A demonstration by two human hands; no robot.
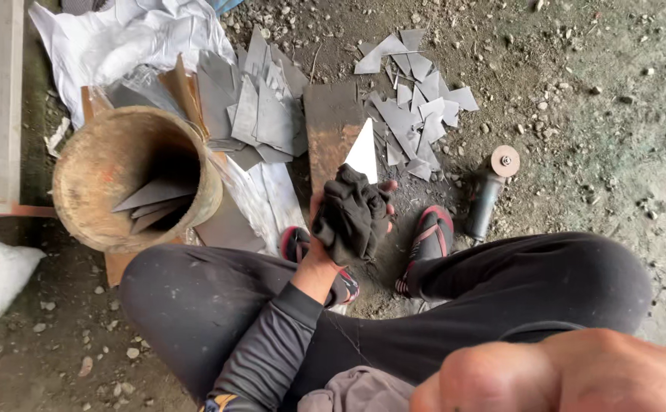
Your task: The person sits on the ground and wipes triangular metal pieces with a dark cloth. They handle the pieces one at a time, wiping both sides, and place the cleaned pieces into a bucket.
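Note:
My left hand (316, 255) reaches forward between my knees and is closed around a bunched black cloth (352, 214). A pale triangular piece of sheet metal (363, 151) sticks up out of the cloth, point upward, over a rusty flat plate (331, 122) on the ground. My right hand (577, 374) is very close to the camera at the bottom right. It is blurred, with the knuckles showing, and whether it holds anything is hidden.
A round rusty bucket (89, 172) at left holds several grey metal pieces. Stacked grey sheets (260, 114) and smaller offcuts (417, 114) lie on the dirt ahead. An angle grinder (489, 191) lies right of my sandalled foot (432, 236). White plastic sheeting (134, 34) is at the far left.

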